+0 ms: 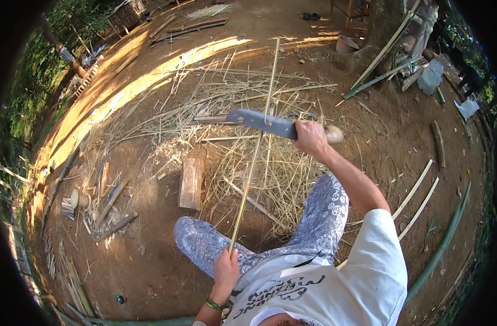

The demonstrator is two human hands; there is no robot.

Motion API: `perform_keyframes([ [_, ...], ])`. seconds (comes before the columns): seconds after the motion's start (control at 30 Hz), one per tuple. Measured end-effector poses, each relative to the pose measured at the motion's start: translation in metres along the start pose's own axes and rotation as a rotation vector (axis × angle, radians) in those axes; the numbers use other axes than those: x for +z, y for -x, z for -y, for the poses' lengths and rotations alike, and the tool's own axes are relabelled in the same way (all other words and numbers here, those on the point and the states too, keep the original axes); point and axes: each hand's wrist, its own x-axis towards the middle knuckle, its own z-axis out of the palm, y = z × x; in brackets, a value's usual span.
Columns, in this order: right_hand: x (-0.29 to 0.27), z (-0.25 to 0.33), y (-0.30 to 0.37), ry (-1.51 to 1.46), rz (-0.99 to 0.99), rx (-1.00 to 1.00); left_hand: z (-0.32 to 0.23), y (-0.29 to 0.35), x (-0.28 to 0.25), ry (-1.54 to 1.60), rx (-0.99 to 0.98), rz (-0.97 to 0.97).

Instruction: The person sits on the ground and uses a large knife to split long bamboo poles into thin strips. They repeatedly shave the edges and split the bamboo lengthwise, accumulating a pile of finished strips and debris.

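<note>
My left hand (227, 270) is closed around the near end of a long, thin bamboo strip (248, 185), close to my lap. The strip runs away from me over the ground, past the shavings. My right hand (312, 140) grips a machete (259, 120) with a broad, dark blade that has several holes. The blade lies across the strip, pointing left; I cannot tell whether its edge is cutting into it. A pale, rounded wooden end (334, 134) shows just beyond my right hand. Below both, a heap of bamboo shavings (243, 163) covers the dirt between my knees and beyond.
A squared wood block (191, 183) stands left of the shavings. Further left lie sticks and tools (111, 204) near a round wooden piece (80, 200). Green bamboo poles (441, 244) and pale strips (414, 190) lie at right. A tree trunk (376, 41) and bucket (346, 44) stand far right.
</note>
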Motion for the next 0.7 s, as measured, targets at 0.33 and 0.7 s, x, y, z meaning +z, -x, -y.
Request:
perform_keyframes([
  [0.33, -0.007, -0.069, -0.053, 0.043, -0.069, 0.064, 0.073, 0.074, -0.03, -0.117, -0.018, 0.051],
  [0.7, -0.069, -0.221, -0.089, 0.006, -0.256, 0.583, 0.099, 0.124, -0.073, 0.173, -0.144, 0.312],
])
